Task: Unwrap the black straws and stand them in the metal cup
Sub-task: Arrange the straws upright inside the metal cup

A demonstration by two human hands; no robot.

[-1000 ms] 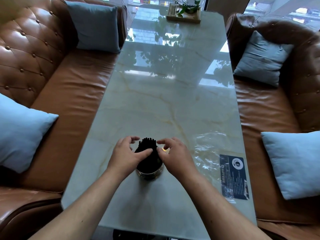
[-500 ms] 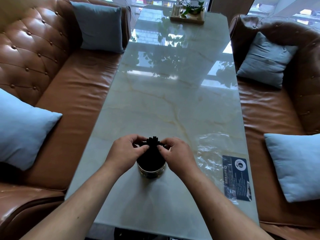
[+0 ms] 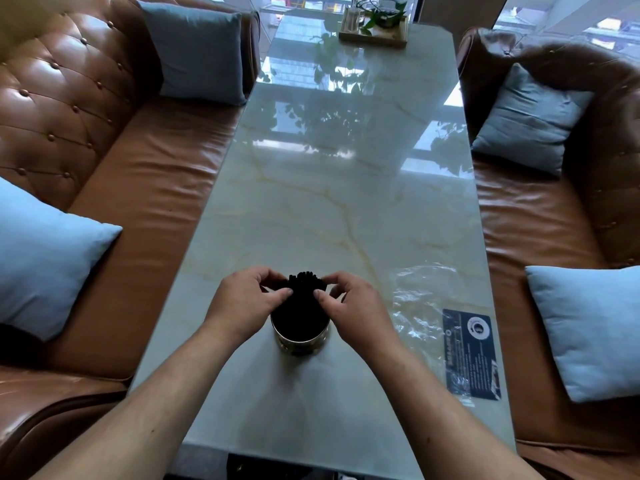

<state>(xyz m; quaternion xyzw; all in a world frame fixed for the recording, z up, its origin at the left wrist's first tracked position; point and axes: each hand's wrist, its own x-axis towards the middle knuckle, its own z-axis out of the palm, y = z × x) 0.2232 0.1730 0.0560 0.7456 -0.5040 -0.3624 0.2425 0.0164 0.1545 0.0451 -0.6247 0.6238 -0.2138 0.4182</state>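
Together, curled fingers [image 3: 277, 293] around black straws [image 3: 304, 279].

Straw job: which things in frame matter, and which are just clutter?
In the job: black straws, metal cup, left hand and right hand pinching the straws, clear wrapper.
Lying about: plant tray, blue cushions, brown sofas.

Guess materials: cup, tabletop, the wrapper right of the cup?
Cup: metal, polished, possibly steel with a brassy tint; the wall is shiny and reflective.
Tabletop: marble or marble-look slab, glossy; pale with yellowish veins and sharp window reflections.
Wrapper: thin clear plastic film; crinkled, glinting, table visible through it.
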